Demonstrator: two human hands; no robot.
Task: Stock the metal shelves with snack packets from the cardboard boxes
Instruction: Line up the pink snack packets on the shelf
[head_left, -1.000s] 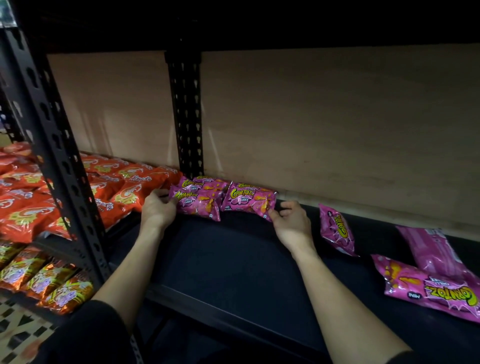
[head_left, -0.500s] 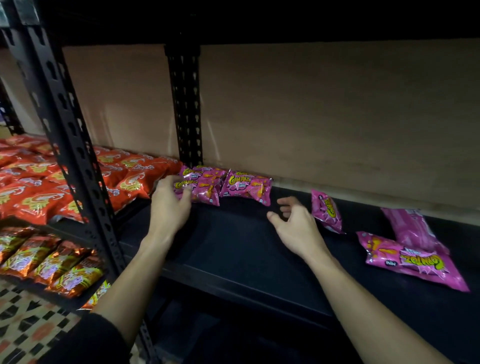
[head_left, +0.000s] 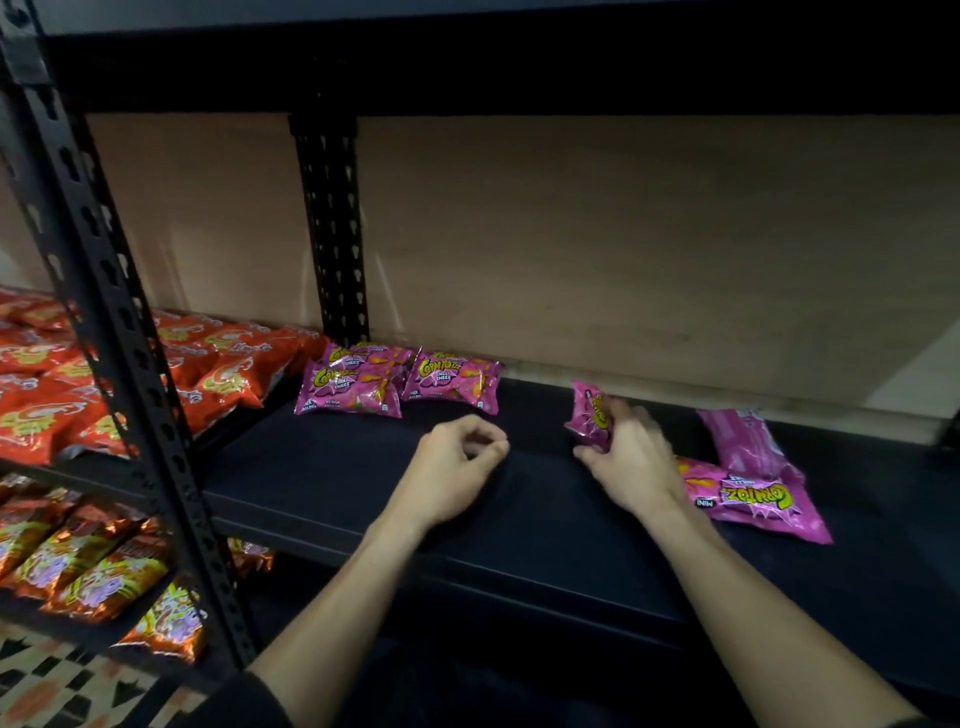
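Gripping a small pink packet (head_left: 588, 413), the right hand (head_left: 631, 460) curls its fingers round the lower end and holds it upright over the black shelf (head_left: 363, 467). Whether the packet touches the shelf cannot be told. The left hand (head_left: 457, 462) hovers just beside, fingers loosely curled and holding nothing. Three more pink packets (head_left: 452, 382) lie clustered at the back, near the upright post (head_left: 332, 234). Two larger pink packets (head_left: 753, 501) lie right of the right hand. Orange packets (head_left: 223, 374) fill the neighbouring shelf on the left.
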